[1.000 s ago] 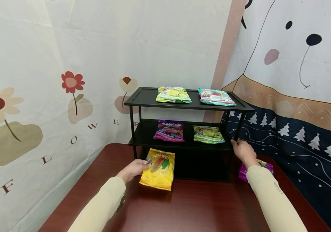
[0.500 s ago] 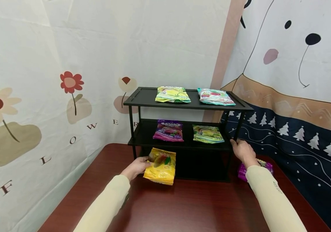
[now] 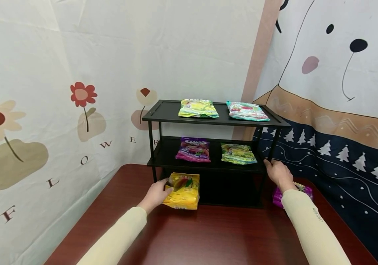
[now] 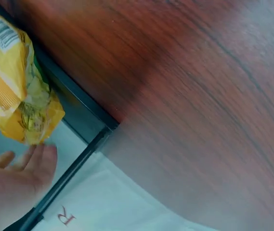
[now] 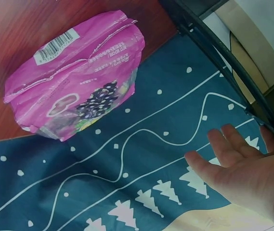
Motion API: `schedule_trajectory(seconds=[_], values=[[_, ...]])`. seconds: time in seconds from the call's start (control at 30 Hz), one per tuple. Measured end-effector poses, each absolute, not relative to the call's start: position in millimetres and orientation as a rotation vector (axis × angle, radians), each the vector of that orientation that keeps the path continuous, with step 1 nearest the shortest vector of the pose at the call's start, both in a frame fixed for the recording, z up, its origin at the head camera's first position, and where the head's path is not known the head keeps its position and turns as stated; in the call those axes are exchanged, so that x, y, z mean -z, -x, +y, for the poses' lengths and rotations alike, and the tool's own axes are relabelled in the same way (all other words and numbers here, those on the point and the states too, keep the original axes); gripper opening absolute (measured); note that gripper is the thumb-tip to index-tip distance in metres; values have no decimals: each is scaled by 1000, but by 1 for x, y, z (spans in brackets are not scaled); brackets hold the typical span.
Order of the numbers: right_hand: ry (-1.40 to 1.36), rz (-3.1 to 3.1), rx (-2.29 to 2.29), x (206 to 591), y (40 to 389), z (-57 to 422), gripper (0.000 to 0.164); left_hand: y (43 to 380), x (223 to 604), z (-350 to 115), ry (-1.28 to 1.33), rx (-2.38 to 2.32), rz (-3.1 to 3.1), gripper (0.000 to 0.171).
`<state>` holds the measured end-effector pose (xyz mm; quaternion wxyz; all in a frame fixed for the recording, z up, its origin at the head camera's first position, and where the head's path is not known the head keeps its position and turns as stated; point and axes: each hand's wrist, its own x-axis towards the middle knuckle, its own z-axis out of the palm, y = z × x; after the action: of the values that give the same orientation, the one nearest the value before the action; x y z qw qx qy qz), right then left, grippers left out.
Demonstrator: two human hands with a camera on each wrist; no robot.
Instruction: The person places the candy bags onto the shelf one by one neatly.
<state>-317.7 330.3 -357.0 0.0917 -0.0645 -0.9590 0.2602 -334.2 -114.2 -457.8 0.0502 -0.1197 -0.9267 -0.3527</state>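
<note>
A yellow candy bag (image 3: pixel 184 193) with a mango picture is at the front left of the rack's bottom shelf. My left hand (image 3: pixel 156 193) is at the bag's left end. In the left wrist view, that hand's fairly straight fingers (image 4: pixel 43 159) meet the end of the bag (image 4: pixel 11 77). My right hand (image 3: pixel 279 173) rests against the right front post of the black three-tier rack (image 3: pixel 205 167). In the right wrist view, its fingers (image 5: pixel 223 149) are spread and loosely bent beside the post. A purple candy bag (image 5: pixel 79 72) with a grape picture lies on the table near this hand.
On the top shelf lie a yellow-green bag (image 3: pixel 198 108) and a teal-white bag (image 3: pixel 247 111). The middle shelf bears a purple bag (image 3: pixel 193 149) and a green-yellow bag (image 3: pixel 238 153). Printed cloths hang behind the dark red table (image 3: pixel 222 235).
My left hand has moved the yellow bag toward the bottom shelf, and the bag has tipped from facing me to lying flatter. The fingers have loosened on it. My right hand has stayed at the post.
</note>
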Motion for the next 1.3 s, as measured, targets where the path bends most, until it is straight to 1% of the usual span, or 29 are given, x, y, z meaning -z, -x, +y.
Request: schedule_trajectory(seconds=[0.43,0.7,0.87,1.1,1.2,1.3], values=[[169,-2837,-769,359,319,332,60,310,460,-113,665,630,-2692,59],[172,-2834,-770,359,319,332,60,299,470,-114,856,358,-2510,54],[172,-2837,-768,361,320,333,61,297,477,-112,915,249,-2450,45],[173,-2835,-771,362,320,333,60,301,480,-106,896,127,-2432,19],[174,-2833,-769,362,320,333,61,305,479,-102,870,115,-2428,15],[173,-2832,-771,361,319,333,61,308,476,-98,853,116,-2423,14]])
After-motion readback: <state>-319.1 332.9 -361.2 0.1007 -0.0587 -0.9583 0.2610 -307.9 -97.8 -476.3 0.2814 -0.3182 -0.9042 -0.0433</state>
